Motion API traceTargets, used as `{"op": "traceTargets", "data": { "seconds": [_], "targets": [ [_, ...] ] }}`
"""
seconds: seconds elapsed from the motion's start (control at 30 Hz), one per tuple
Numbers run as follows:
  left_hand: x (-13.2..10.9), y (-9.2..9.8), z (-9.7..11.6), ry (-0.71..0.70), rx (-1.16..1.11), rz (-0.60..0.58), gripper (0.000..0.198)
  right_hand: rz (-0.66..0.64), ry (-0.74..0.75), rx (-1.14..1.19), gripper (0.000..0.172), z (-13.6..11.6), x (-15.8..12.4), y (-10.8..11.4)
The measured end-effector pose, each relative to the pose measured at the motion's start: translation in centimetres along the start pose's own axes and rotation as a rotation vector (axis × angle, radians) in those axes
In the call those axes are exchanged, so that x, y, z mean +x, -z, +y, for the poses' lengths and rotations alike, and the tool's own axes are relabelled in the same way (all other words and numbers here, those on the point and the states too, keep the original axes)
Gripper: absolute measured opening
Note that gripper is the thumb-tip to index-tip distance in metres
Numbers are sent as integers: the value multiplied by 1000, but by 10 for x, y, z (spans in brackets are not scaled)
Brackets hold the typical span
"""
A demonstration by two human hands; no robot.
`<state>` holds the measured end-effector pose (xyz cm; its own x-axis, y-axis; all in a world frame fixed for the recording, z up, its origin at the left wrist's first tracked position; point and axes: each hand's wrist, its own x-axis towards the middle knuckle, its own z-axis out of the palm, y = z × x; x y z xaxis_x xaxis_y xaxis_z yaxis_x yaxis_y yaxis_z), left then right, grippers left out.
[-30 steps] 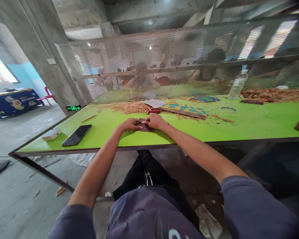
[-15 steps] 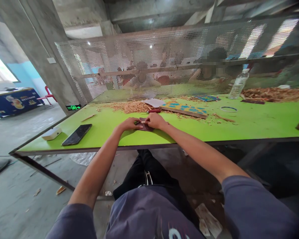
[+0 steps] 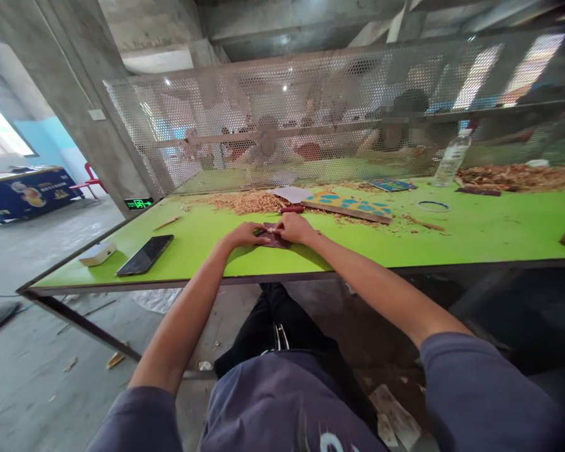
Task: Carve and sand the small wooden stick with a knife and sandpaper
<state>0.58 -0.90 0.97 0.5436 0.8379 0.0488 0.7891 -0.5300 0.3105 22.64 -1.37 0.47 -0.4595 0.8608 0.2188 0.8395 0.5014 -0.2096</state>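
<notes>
Near the table's front edge, a dark brown-red sheet (image 3: 277, 241), which looks like sandpaper, lies flat under both hands. Between my fingertips is a small pale wooden piece (image 3: 270, 231), mostly covered. My left hand (image 3: 245, 234) is closed on its left end, thumb low over the sheet. From the right, my right hand (image 3: 294, 227) pinches the same piece. Just beyond the right hand lies a red-handled tool (image 3: 292, 209); its far end is hard to make out.
Wood shavings (image 3: 249, 202) are heaped behind my hands, beside a patterned board (image 3: 348, 207) and white paper (image 3: 289, 194). A phone (image 3: 145, 255) and a white box (image 3: 98, 253) lie left. A bottle (image 3: 452, 158) stands right, before a perforated screen (image 3: 311, 125). People sit beyond it.
My hands stay in the same place on the sheet, with only a very slight shift of the fingers around the pale piece. Everything else looks the same.
</notes>
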Motion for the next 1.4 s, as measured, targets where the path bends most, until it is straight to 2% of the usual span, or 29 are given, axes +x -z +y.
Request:
{"op": "traceTargets", "data": {
  "seconds": [0.1, 0.23, 0.37, 0.53, 0.67, 0.83, 0.97, 1.1, 1.23, 1.4],
  "targets": [
    [0, 0, 1, 5, -4, 4, 67, 47, 68, 30, 34, 5, 2, -4],
    [1, 0, 0, -9, 8, -3, 68, 124, 25, 11, 34, 11, 5, -8],
    [1, 0, -1, 2, -6, 1, 68, 70, 146, 17, 33, 11, 5, -7],
    [1, 0, -2, -11, 4, -1, 67, 101, 32, 7, 39, 9, 4, -7],
    [1, 0, -2, -16, 12, -2, 69, 122, 6, -8, 41, 12, 4, -6],
    [0, 1, -1, -12, 1, -4, 66, 82, 104, 37, 37, 13, 3, -5],
    [0, 0, -1, -16, 4, -1, 68, 125, -4, 0, 41, 9, 4, -6],
    [0, 0, -2, -6, -4, -8, 66, 88, 96, 61, 37, 11, 5, -8],
    [0, 1, 0, -10, 6, -3, 67, 131, 10, 35, 41, 13, 5, -8],
    [-2, 2, 1, -16, 0, -15, 71, 89, 77, 42, 31, 10, 3, -5]
  ]
}}
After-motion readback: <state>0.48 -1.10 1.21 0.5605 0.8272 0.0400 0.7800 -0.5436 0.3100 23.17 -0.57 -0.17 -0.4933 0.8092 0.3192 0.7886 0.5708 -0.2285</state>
